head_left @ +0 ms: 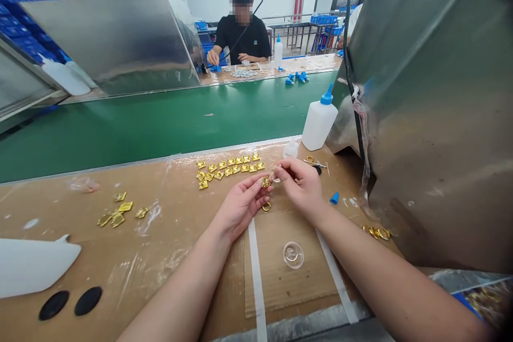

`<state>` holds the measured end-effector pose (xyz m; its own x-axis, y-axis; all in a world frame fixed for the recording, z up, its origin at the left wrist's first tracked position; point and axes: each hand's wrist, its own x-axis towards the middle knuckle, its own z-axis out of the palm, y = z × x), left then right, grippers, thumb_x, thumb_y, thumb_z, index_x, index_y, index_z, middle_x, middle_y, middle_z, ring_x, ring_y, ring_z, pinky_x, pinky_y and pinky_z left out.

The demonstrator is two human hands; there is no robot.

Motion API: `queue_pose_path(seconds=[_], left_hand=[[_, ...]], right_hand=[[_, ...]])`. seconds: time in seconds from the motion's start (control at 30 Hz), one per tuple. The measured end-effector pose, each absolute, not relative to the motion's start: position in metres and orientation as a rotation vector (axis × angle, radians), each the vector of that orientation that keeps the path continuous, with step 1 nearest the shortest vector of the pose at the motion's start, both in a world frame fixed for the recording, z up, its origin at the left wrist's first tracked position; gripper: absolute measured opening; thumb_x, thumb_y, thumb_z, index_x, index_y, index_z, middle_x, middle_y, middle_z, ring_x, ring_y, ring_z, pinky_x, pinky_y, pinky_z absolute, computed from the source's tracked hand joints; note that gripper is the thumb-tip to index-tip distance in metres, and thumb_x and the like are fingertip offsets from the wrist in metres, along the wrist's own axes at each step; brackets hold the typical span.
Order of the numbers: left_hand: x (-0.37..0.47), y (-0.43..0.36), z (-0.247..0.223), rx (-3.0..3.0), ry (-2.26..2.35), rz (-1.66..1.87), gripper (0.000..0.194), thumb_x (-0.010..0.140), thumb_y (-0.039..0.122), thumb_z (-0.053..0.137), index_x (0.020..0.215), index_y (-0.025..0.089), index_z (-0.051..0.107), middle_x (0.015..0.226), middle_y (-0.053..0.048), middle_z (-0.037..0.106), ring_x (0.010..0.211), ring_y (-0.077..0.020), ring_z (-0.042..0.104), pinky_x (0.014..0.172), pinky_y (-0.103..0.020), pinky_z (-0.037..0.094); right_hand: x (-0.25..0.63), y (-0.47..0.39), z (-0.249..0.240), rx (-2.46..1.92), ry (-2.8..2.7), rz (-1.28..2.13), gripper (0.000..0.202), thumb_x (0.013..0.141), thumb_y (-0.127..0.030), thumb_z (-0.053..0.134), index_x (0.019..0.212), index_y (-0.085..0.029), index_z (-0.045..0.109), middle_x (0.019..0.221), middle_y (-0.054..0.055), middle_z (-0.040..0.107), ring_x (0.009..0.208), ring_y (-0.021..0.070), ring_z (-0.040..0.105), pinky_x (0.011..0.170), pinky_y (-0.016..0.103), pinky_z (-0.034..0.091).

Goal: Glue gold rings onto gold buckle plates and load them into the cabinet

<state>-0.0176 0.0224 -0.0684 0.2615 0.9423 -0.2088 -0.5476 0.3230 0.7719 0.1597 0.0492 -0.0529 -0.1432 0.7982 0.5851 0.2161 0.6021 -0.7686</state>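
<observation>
1. Hands at the clock's centre, both closed in pinches: the left hand grips a gold piece; the right hand grips a thin pale stick slanting towards it. Whether stick and piece touch, I cannot tell.
2. Gold ring at six o'clock, just beside the left fingertips.
3. Clear cup between five and six o'clock, upright on cardboard; something transparent shows inside, too unclear to name.
4. Small translucent container at one o'clock, partly behind the right hand; contents unclear.
5. Gold squares at ten o'clock, in uneven rows on the desk.
6. White bottle at one o'clock, farther out, upright under a blue nozzle cap; its contents are hidden.
7. Loose blue cap at three o'clock; more rings at four.
8. Blue-edged container at four o'clock, farther out, holding many blurred gold bits.
9. Loose gold pieces at nine o'clock; two black discs at eight.
10. Co-worker at twelve o'clock, beyond the green surface; stacked blue trays at ten.
</observation>
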Motion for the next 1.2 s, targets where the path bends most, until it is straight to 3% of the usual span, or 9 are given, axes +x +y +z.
queue_pose_path(seconds=[1.2], left_hand=[[-0.018,0.0226,-0.0713,0.624,0.737,1.101,0.036,0.086,0.024,0.087,0.119,0.012,0.077,0.104,-0.009,0.077,0.092,-0.0152,0.071,0.076,-0.022,0.059]], right_hand=[[0.1587,0.0506,-0.0534,-0.87,-1.727,0.538,0.02,0.104,-0.031,0.058,0.091,-0.021,0.068,0.077,0.0,0.064,0.068,0.0141,0.056,0.066,0.029,0.044]])
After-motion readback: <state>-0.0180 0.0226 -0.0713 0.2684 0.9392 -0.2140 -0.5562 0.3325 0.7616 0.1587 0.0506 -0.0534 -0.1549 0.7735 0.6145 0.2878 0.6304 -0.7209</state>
